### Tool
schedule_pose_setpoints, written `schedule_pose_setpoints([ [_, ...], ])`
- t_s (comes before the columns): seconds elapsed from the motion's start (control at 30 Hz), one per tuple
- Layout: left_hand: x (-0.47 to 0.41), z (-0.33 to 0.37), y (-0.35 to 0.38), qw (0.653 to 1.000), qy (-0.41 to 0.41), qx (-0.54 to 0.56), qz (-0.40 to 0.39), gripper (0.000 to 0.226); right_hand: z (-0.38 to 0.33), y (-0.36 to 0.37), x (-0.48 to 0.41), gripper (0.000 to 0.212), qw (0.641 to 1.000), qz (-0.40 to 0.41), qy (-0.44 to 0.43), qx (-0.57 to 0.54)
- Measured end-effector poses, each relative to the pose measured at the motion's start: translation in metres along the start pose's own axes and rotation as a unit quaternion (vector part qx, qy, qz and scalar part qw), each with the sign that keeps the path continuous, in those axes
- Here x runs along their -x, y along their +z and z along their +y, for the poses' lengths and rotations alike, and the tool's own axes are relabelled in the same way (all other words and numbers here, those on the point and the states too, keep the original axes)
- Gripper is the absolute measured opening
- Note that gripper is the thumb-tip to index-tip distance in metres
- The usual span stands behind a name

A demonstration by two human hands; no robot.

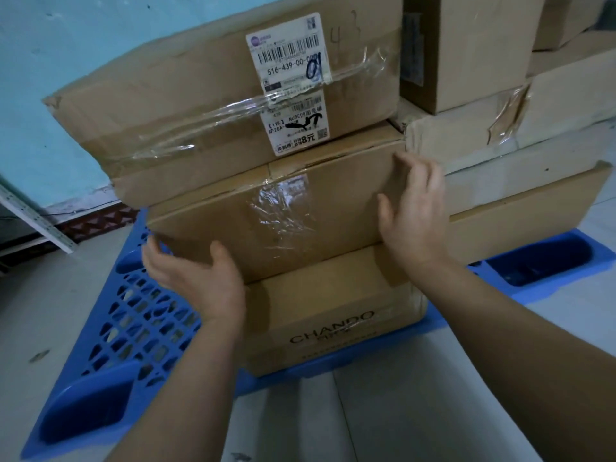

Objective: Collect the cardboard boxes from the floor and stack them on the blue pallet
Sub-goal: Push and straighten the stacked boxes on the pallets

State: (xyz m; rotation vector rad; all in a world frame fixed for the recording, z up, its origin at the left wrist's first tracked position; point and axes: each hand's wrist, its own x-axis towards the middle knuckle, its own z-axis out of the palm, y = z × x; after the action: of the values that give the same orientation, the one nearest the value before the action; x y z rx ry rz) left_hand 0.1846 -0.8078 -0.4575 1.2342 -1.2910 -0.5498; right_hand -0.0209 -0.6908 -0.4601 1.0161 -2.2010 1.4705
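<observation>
Three cardboard boxes are stacked on the blue pallet (140,321). The lowest is a box printed CHANDO (333,315). On it rests a taped middle box (283,211), and a large labelled box (206,105) lies tilted on top. My left hand (196,278) is open at the middle box's lower left corner, fingers apart and just off the cardboard. My right hand (413,215) is open at that box's right end, fingers spread beside its edge. Neither hand grips anything.
A second stack of several cardboard boxes (520,135) fills the pallet's right side. A turquoise wall (66,45) stands behind. A white metal shelf frame (30,215) leans at the left. Pale floor (50,295) surrounds the pallet.
</observation>
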Motion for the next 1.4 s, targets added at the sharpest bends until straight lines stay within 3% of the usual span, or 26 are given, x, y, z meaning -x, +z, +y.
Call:
schedule_pose_setpoints([
  [0.1, -0.002, -0.016, 0.009, 0.98, -0.187, 0.042, -0.059, 0.079, 0.008, 0.006, -0.001, 0.069, 0.995, -0.039, 0.094, -0.024],
  [0.3, -0.01, -0.045, 0.0, 0.945, -0.298, -0.014, -0.136, 0.056, 0.011, 0.012, 0.003, 0.057, 0.979, -0.093, 0.181, -0.015],
  [0.47, -0.007, -0.051, -0.001, 0.952, -0.268, -0.033, -0.144, 0.053, 0.009, 0.014, 0.001, 0.054, 0.968, -0.104, 0.226, -0.041],
  [0.67, -0.006, -0.052, -0.01, 0.961, -0.242, -0.042, -0.13, 0.046, 0.015, 0.012, 0.014, 0.05, 0.971, -0.079, 0.209, -0.083],
  [1.03, 0.017, -0.049, -0.022, 0.965, -0.201, -0.105, -0.131, 0.048, 0.033, 0.004, 0.037, 0.076, 0.952, -0.101, 0.243, -0.158],
  [1.4, 0.038, -0.045, -0.03, 0.972, -0.2, -0.086, -0.084, 0.058, 0.038, -0.005, 0.057, 0.057, 0.95, -0.078, 0.263, -0.147],
])
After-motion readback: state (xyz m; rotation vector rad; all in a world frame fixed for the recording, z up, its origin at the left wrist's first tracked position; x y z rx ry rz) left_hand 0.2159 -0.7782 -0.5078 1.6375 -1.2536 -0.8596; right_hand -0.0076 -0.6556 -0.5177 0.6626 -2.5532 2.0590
